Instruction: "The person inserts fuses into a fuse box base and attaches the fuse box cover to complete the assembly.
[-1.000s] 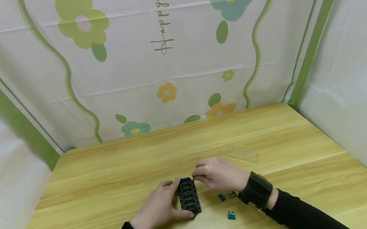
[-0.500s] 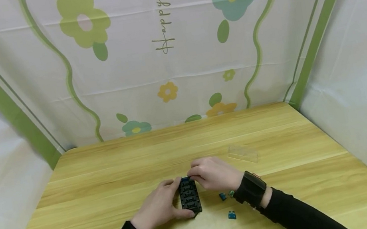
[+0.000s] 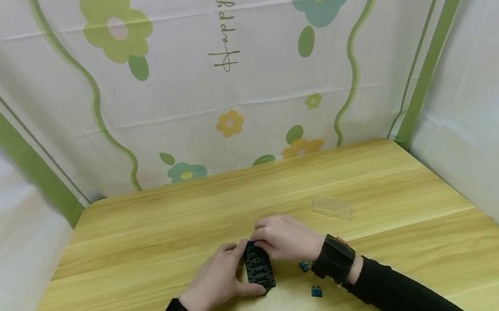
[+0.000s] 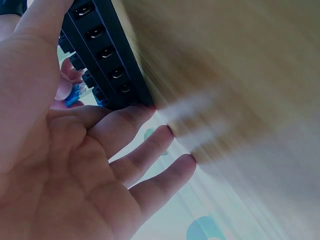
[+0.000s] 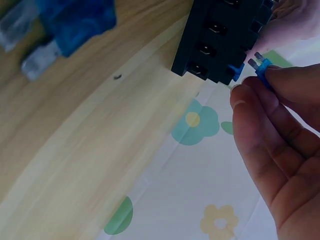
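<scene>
A black fuse block (image 3: 260, 272) with a row of slots lies on the table in the head view. My left hand (image 3: 216, 279) grips it, thumb at the near end and index finger at the far end. My right hand (image 3: 285, 238) is over the block's far end. Between thumb and fingers it pinches a blue blade fuse (image 5: 263, 72), whose two metal prongs point towards the block in the right wrist view. Another piece of blue (image 5: 235, 73) shows in the block's end slot. The left wrist view also shows the pinched fuse (image 4: 73, 93) beyond the block.
Loose blue blade fuses lie right of the block, one near the front (image 3: 316, 291) and one (image 3: 304, 266) beside my right wrist. A clear plastic cover (image 3: 331, 209) lies behind my right hand. A flowered cloth (image 3: 189, 94) hangs behind the wooden table (image 3: 143, 228).
My right hand has moved a little left, from beside the block's far right corner to over its far end. The left hand keeps its grip on the block.
</scene>
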`<state>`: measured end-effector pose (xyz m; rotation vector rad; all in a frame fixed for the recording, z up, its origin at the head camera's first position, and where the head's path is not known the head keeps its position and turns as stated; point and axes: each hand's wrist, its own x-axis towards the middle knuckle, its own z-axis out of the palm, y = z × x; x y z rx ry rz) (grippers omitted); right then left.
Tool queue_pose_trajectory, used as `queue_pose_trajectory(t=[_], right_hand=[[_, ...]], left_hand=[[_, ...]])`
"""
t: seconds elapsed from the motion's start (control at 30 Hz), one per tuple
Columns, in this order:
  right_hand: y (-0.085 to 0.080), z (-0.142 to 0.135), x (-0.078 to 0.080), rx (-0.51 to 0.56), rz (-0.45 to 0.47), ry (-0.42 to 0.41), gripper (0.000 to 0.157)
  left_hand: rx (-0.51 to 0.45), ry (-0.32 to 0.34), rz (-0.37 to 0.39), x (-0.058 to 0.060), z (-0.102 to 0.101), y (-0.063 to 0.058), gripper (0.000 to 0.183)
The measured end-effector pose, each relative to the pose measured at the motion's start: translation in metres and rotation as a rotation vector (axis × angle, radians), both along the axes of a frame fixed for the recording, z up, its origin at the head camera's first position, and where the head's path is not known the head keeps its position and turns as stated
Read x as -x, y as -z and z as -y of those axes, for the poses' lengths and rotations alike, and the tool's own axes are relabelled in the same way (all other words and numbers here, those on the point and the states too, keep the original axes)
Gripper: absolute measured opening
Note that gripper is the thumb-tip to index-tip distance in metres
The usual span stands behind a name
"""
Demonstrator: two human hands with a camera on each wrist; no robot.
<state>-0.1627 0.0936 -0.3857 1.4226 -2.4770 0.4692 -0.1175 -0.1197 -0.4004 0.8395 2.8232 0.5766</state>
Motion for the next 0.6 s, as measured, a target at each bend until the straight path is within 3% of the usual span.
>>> queue_pose_trajectory(t=[0.6], right_hand=[[0.0061, 0.0062, 0.0022, -0.005, 0.002, 0.010, 0.010]], left_hand=[[-0.003, 0.004, -0.008, -0.0015, -0.0006, -0.0024, 0.103]])
